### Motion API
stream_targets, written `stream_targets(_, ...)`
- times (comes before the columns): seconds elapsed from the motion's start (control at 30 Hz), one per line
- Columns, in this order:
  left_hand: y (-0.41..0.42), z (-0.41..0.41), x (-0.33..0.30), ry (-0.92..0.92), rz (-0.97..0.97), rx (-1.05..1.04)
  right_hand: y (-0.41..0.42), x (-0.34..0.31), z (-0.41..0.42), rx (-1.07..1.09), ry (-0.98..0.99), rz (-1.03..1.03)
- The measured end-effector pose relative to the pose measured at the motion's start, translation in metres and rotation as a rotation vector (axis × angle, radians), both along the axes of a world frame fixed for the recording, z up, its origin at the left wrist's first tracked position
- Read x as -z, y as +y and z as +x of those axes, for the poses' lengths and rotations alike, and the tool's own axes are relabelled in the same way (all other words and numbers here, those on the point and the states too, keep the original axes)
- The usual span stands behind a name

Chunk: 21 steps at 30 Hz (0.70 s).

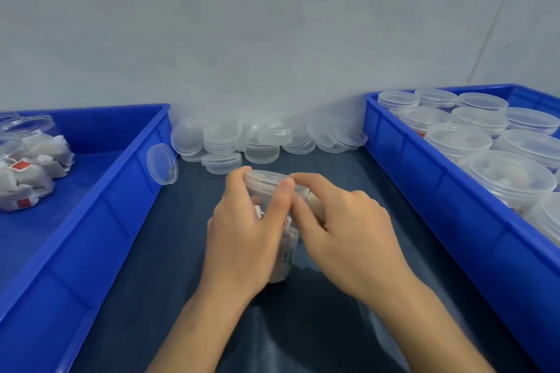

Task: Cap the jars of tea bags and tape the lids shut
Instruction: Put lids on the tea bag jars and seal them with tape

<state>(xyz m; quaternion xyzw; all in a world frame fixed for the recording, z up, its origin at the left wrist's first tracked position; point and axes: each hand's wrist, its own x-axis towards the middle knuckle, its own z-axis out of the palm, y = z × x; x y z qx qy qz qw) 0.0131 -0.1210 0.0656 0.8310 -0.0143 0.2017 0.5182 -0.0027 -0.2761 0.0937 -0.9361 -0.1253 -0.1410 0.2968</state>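
A clear plastic jar of tea bags (283, 251) stands on the dark table mat between my hands, with a translucent lid (263, 179) on its top. My left hand (245, 230) grips the jar's side and lid rim, thumb up against the lid. My right hand (342, 233) is at the lid's right side, its fingers curled on the rim, with a beige roll of tape (316, 206) partly hidden under it. The jar's right side is hidden behind my fingers.
Loose translucent lids (260, 142) are piled against the wall. One lid (162, 163) leans on the left blue bin (100, 200), which holds open jars of tea bags (27, 169). The right blue bin (424, 191) holds several capped jars (512, 175).
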Motion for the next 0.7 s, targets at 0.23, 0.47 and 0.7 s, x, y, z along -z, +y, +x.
stream_targets(0.23,0.008,0.007,0.005,-0.039,-0.133,0.097,-0.020,-0.008,0.003,-0.085,0.036,0.001)
stream_targets(0.47,0.016,0.013,0.010,0.029,-0.283,0.223,-0.032,0.001,0.016,-0.064,0.087,0.004)
stream_targets(0.7,0.022,0.015,0.014,0.185,-0.524,0.370,-0.024,0.001,0.014,-0.098,0.190,0.062)
